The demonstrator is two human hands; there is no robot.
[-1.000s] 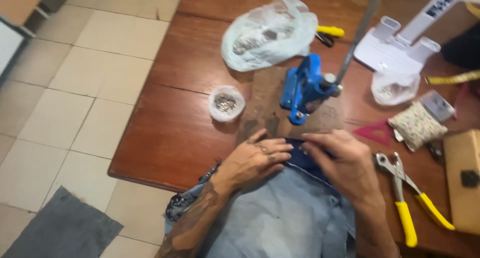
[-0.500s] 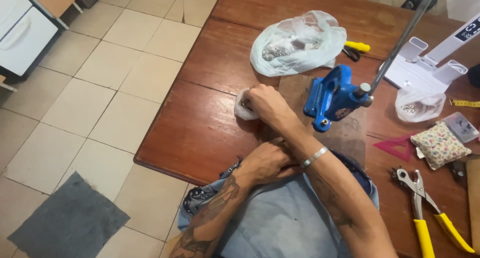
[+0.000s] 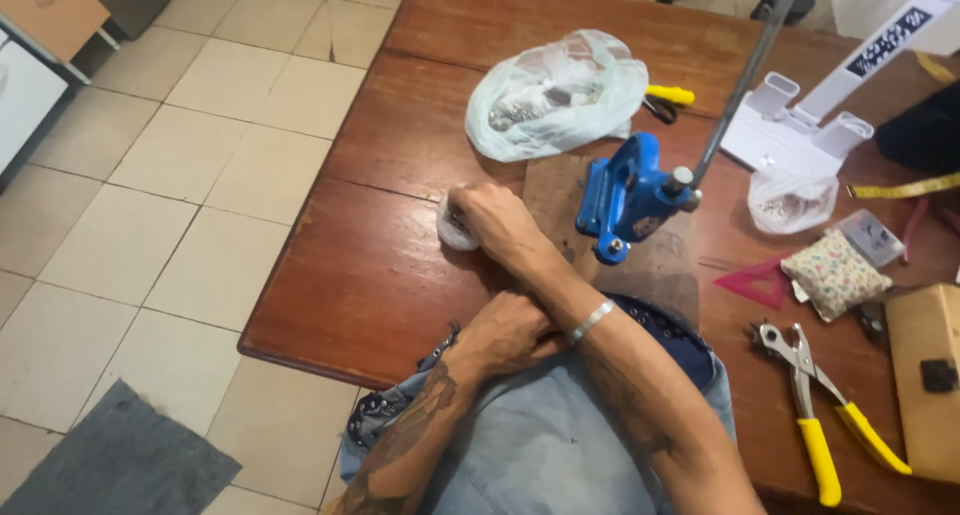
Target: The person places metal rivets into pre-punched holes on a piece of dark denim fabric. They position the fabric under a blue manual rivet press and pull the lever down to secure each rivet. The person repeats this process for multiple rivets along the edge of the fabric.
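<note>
My right hand reaches across to the left and rests over a small clear cup of metal studs on the wooden table; its fingertips are hidden in the cup. My left hand, on a tattooed arm, lies under the right forearm with its fingers curled on a blue denim garment at the table's near edge. A blue hand press with a long lever stands just right of my right hand.
A clear plastic bag of metal parts lies at the back. Right of the press are a small bag of studs, a patterned pincushion, a pink triangle ruler, yellow-handled punch pliers and a wooden box.
My right hand left the denim, crossed over my left arm and reached the stud cup at the left. My left hand stayed on the garment.
</note>
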